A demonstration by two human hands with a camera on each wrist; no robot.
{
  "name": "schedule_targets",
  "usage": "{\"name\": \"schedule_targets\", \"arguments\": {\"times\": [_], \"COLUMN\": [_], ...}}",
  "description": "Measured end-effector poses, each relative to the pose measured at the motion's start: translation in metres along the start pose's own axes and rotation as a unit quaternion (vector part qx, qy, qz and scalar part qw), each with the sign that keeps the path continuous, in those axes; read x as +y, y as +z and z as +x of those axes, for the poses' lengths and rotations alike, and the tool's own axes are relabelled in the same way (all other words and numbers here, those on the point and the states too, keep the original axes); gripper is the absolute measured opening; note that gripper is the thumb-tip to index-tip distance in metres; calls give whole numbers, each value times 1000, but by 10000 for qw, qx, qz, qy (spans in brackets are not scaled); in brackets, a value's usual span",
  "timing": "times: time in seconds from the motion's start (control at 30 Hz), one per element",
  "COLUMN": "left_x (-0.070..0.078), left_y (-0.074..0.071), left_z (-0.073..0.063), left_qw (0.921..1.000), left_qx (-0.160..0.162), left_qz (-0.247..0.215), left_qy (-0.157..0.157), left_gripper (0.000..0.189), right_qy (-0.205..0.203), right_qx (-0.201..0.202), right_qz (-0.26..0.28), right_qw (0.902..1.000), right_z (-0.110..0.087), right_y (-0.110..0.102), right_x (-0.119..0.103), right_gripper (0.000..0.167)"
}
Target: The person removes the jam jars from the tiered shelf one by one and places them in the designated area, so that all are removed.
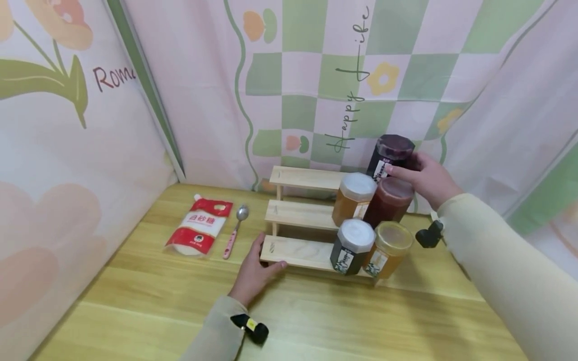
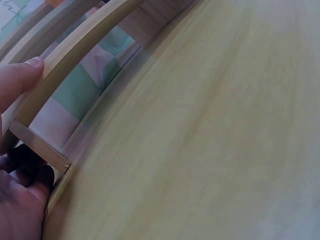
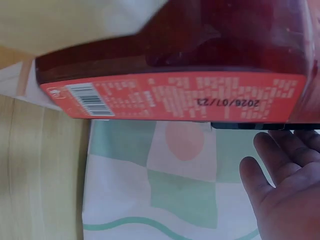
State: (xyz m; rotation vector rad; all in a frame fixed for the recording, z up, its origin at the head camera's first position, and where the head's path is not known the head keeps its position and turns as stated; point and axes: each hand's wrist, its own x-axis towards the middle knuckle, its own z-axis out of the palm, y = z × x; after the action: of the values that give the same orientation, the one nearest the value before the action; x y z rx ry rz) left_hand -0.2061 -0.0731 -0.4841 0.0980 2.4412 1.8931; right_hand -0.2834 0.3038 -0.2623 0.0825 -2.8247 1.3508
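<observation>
Right of centre, the right hand point(image 1: 429, 179) grips a dark purple jar point(image 1: 394, 149) on the wooden rack point(image 1: 300, 251), whose lowest step the left hand point(image 1: 254, 275) pinches. Nearby stand filled amber point(image 1: 344, 209), red point(image 1: 389, 204), black point(image 1: 351, 249) and yellow point(image 1: 392, 250) jars.

At the right end of the wooden rack point(image 1: 295, 250), we lose the base of the dark purple jar point(image 1: 394, 145) behind the red jar point(image 1: 389, 200); left of the rack, the bag point(image 1: 198, 228) has print too small for us.
</observation>
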Motion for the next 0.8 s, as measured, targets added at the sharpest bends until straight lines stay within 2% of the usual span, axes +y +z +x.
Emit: {"name": "schedule_targets", "arguments": {"times": [0.2, 0.47, 0.8], "left_x": [-4, 2, 4], "left_y": [0, 1, 0], "left_z": [1, -1, -1], "left_qw": [10000, 10000, 10000], "left_qx": [32, 16, -13], "left_qz": [-26, -43, -89], "left_qy": [10, -19, -12], "left_gripper": [106, 106, 104], "right_qy": [-2, 76, 184], "right_qx": [95, 474, 239], "right_qz": [-37, -378, -223], "right_qw": [9999, 9981, 9993], "right_z": [5, 5, 7], "right_y": [2, 3, 5], "right_x": [-4, -5, -4], "right_gripper": [96, 90, 96]}}
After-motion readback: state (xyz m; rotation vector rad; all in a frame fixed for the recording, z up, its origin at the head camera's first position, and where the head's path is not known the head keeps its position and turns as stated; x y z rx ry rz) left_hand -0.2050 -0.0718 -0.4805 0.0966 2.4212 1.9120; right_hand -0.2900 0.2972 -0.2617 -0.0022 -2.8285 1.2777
